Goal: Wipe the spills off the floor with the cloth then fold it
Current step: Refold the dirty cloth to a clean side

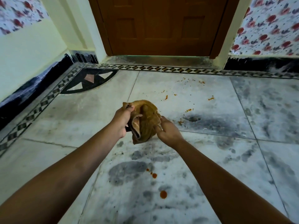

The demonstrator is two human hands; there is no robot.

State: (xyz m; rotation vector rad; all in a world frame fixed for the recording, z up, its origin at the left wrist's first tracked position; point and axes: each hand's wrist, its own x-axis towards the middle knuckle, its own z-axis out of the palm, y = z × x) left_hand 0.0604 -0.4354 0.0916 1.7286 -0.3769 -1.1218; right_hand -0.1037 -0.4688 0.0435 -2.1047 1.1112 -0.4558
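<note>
Cloth [145, 120], tan, bunched, held above the floor [242, 110] between both hands: left hand [120, 122] closed on its upper-left edge, right hand [168, 130] pinching its lower-right side. Spills [163, 194]: red drops near, below the hands; scattered specks farther right. Marble tiles lie open all round; patterned border and door [161, 25] beyond. Fingers mostly hidden behind folds.
</note>
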